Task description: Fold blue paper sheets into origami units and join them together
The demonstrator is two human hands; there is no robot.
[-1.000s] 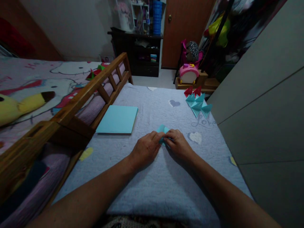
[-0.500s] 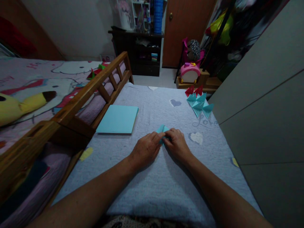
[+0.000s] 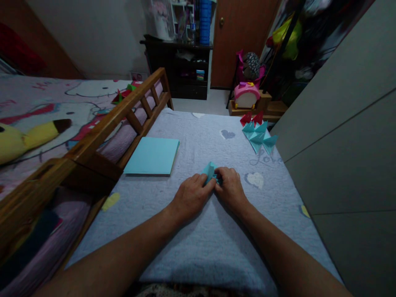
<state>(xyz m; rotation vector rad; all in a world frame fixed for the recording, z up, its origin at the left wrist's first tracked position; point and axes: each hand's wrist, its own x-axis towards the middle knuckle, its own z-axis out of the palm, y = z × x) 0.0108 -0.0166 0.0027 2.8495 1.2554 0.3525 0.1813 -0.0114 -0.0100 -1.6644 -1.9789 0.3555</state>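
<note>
A small piece of light blue origami paper (image 3: pixel 210 170), partly folded, is between my two hands on the sheet-covered bed. My left hand (image 3: pixel 192 193) grips its near left side, thumb and fingers pressed together. From the right, my right hand (image 3: pixel 229 186) pinches the paper with curled fingers. Much of the paper's lower part is hidden behind the fingers. A square stack of light blue paper (image 3: pixel 153 156) lies to the left. Folded blue origami pieces (image 3: pixel 259 135) rest at the far right, with red origami pieces (image 3: pixel 251 119) just behind them.
A wooden bed rail (image 3: pixel 133 119) runs along the left, with another bed (image 3: pixel 37 99) and a yellow plush toy (image 3: pixel 31 138) beyond. A pale cabinet (image 3: pixel 346 136) borders the right side. Beyond the far edge are a dark shelf (image 3: pixel 179 70) and a pink toy case (image 3: pixel 246 95).
The paper's upper flap now stands up more and shows a narrower shape. My left thumb has moved lower toward my right fingertips, and both hands stay on the paper.
</note>
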